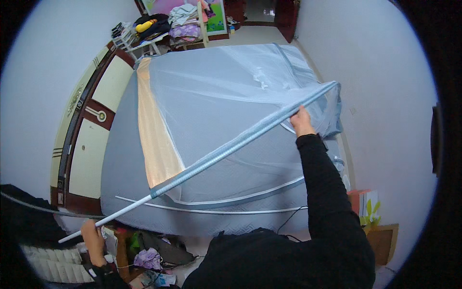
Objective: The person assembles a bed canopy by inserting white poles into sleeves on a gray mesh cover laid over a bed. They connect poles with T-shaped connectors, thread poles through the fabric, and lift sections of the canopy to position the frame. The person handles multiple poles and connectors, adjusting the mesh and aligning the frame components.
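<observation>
A long white pole (126,207) slants up from the lower left into the blue-grey edge sleeve (226,152) of a sheer mosquito net (216,103). My left hand (93,242) is closed round the bare pole near its lower end. Farther up on the right, my right hand (302,122) grips the sleeve near its far end; how far the pole reaches inside is hidden. A peach-coloured panel (153,135) of the net hangs from the sleeve across the left of the bed. Another white pole (226,211) lies along the bed's near side.
The net is spread over a bed with a grey-blue cover (120,164). Its headboard or cabinet front (86,159) stands against the left wall. Folded clothes (185,31) are piled beyond the bed. Near me are a purple cloth (148,259), cables and a cardboard box (383,243).
</observation>
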`<action>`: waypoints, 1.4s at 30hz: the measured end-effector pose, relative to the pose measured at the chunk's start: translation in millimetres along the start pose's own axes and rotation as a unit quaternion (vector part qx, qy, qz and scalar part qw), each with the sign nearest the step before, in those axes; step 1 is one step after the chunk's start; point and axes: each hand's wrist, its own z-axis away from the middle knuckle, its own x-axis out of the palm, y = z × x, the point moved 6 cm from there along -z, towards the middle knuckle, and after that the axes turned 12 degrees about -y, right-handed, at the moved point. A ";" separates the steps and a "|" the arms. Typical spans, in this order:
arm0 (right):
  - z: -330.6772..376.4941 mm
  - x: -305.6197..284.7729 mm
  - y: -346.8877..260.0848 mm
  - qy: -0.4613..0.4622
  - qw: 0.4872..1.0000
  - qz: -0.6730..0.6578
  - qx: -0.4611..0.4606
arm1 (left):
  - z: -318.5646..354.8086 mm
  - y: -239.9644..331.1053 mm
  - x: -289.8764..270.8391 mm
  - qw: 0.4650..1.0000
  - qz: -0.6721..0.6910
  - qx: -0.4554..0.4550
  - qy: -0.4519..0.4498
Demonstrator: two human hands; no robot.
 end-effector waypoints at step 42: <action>155.2 115.3 159.7 -0.098 0.958 0.045 0.264 | 201.5 74.5 -138.8 0.976 -0.216 0.001 0.029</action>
